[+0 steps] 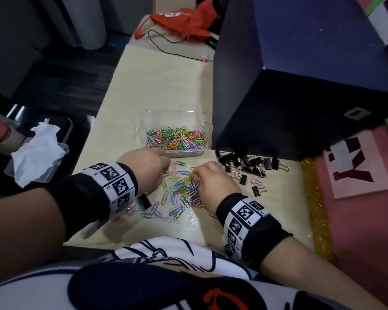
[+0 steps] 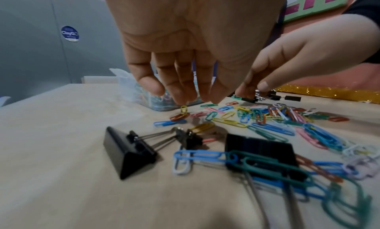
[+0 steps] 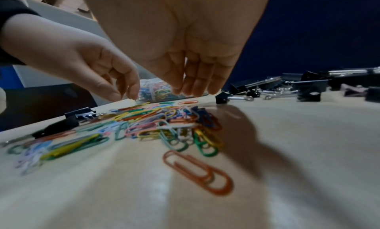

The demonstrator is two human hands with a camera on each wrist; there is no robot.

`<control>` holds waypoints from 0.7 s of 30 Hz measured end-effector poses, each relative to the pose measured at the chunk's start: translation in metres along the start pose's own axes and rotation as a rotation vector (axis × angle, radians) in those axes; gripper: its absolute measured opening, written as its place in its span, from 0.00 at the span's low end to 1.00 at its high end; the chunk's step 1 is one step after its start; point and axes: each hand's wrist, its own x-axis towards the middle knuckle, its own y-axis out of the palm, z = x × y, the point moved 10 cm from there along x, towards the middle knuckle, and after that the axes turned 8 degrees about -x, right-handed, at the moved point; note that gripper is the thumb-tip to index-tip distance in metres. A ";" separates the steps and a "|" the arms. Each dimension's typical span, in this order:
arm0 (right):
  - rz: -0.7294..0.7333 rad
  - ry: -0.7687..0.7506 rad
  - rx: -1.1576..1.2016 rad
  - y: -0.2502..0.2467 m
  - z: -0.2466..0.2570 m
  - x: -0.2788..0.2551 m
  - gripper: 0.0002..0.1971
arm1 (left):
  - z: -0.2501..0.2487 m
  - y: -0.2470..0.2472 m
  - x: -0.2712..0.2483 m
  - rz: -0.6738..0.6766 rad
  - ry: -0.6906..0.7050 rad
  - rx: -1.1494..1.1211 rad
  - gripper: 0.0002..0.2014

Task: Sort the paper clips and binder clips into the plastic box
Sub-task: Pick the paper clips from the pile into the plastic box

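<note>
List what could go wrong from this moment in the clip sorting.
1. Black binder clips lie tangled among the loose coloured paper clips; a pinch may drag a binder clip along into the wrong place.
2. The clear plastic box already holds a deep layer of paper clips; further drops could spill over its low front wall.
3. Both hands, left and right, work the same pile and may collide.
</note>
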 end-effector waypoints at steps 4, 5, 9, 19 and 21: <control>-0.059 0.168 -0.139 -0.017 -0.020 0.000 0.18 | 0.000 0.003 -0.003 0.008 -0.022 0.001 0.16; -0.039 0.187 -0.173 -0.016 -0.024 -0.001 0.19 | -0.003 0.005 -0.003 0.011 -0.014 -0.001 0.16; 0.033 0.261 -0.258 -0.010 -0.040 -0.009 0.22 | -0.017 0.011 0.001 -0.022 0.057 0.016 0.21; 0.182 0.272 -0.243 -0.007 -0.048 -0.007 0.29 | -0.049 0.041 0.005 0.156 0.204 0.096 0.28; 0.175 0.202 -0.230 -0.004 -0.038 -0.006 0.28 | -0.052 0.039 0.003 0.149 0.245 0.080 0.26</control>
